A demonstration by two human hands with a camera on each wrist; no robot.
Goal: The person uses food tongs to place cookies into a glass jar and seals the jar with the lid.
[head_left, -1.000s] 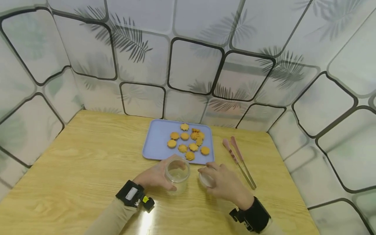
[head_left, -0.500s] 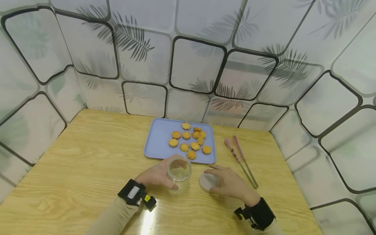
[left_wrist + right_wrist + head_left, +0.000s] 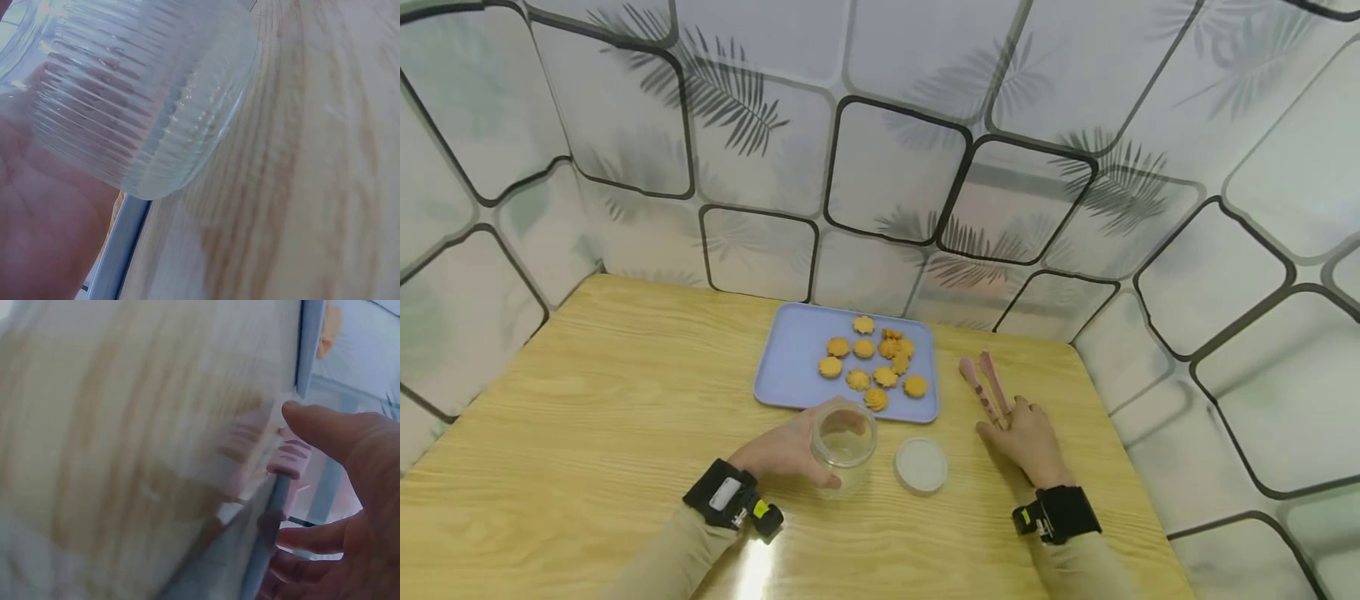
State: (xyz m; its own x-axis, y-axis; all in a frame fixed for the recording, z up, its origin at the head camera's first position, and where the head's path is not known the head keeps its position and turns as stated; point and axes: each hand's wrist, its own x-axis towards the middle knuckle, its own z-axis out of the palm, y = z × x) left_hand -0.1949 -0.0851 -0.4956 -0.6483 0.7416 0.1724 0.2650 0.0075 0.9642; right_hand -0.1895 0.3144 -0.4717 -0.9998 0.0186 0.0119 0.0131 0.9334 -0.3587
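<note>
My left hand [image 3: 778,454] holds a clear glass jar [image 3: 844,450] round its side, its mouth uncovered and facing up. Ribbed walls of the jar [image 3: 144,100] show in the left wrist view, low over the wood. To its right a round whitish lid [image 3: 921,465] lies flat. My right hand [image 3: 1032,443] is over the metal part of pink-ended tongs [image 3: 976,385]. In the right wrist view the thumb [image 3: 319,428] and fingers stand apart on either side of the tongs [image 3: 289,459]; whether they touch cannot be made out.
Behind the jar lies a blue tray [image 3: 786,367] with several small golden cookies [image 3: 876,399], some bunched at its right. The wooden table [image 3: 625,417] meets patterned curtain-like walls [image 3: 760,250] at the back and sides.
My right hand has left the lid and moved right to the tongs. The lid stays on the table. The left hand keeps holding the jar in place.
</note>
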